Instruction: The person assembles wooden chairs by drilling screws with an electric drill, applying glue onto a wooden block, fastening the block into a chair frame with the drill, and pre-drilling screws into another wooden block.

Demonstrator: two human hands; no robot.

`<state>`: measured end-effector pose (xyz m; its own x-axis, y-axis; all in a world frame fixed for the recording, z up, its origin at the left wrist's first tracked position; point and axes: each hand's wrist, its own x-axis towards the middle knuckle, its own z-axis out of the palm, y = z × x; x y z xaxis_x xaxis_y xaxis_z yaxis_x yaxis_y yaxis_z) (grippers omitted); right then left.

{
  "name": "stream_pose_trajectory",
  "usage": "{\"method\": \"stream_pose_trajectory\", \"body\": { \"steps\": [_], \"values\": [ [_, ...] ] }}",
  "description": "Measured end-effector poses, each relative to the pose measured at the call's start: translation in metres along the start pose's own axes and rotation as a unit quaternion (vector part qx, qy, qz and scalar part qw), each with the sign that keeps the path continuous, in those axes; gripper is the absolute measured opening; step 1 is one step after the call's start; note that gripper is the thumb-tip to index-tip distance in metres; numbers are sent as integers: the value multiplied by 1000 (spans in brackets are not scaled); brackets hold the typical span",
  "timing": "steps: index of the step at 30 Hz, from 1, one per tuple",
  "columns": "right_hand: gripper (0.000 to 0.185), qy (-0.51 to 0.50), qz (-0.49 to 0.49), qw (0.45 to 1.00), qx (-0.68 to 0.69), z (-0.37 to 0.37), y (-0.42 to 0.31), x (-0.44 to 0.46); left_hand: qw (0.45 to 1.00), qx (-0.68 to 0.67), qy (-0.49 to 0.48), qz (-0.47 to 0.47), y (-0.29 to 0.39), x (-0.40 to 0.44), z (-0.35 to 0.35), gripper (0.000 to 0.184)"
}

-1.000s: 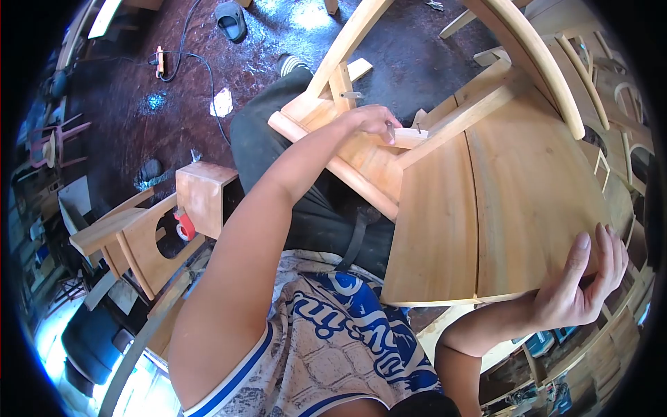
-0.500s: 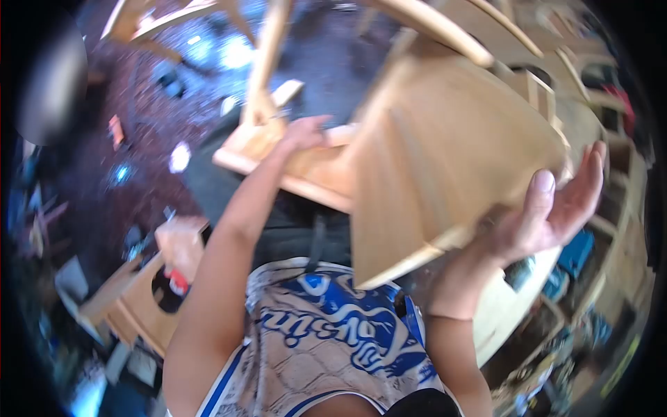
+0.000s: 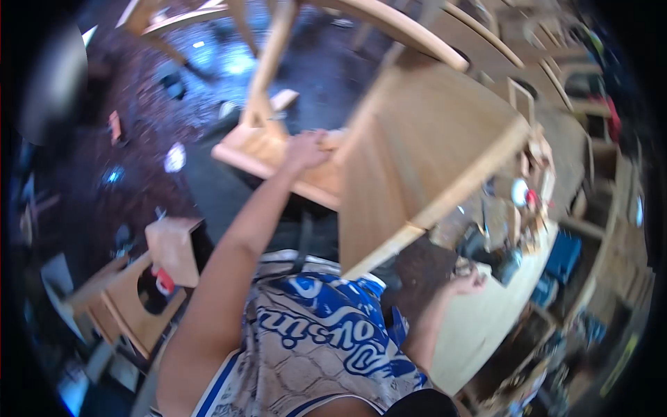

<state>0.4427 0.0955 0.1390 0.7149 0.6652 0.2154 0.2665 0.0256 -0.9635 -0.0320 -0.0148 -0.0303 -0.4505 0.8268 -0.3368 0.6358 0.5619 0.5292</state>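
An unfinished wooden chair (image 3: 431, 132) lies tilted across the front of my body, its broad pale seat facing up and right. My left hand (image 3: 308, 150) is closed around a narrow rail of the chair's frame, left of the seat. Lower right, my right hand (image 3: 470, 281) is away from the chair, over the near part of a pale workbench (image 3: 472, 326). Its fingers look bent but are small and blurred, so whether something is in them is unclear. Small tools and dark items lie just beyond that hand.
Several wooden chair parts (image 3: 538, 163) and a white-and-red item (image 3: 521, 193) sit along the bench. A blue box (image 3: 563, 255) is in shelving at right. A wooden piece with a round hole (image 3: 132, 306) stands lower left. Scraps lie on the dark floor (image 3: 139, 90).
My right hand has left the chair seat's right edge, where it was raised with fingers spread, and moved down to the bench. My left hand stays on the rail.
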Motion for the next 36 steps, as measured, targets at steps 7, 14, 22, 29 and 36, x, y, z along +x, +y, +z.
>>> {"method": "stream_pose_trajectory", "body": {
  "steps": [7, 14, 22, 29, 36],
  "values": [
    [48, -78, -116, 987, -79, -7, 20, 59, 990, -20, 67, -123, 49, -29, 3, 75],
    [27, -109, -63, 992, -17, 24, 25, 76, 972, -84, 104, -191, 76, -30, 5, 75],
    [9, -218, 52, 970, 96, 11, -20, 120, 953, -132, 209, -175, 74, -30, 16, 67],
    [64, -615, -175, 759, 124, 15, -316, 46, 980, -63, 81, -168, 66, -33, -3, 83],
    [56, -810, -160, 521, -217, 192, -436, -128, 980, -85, 93, -152, 55, -32, 15, 88]
  ]
}}
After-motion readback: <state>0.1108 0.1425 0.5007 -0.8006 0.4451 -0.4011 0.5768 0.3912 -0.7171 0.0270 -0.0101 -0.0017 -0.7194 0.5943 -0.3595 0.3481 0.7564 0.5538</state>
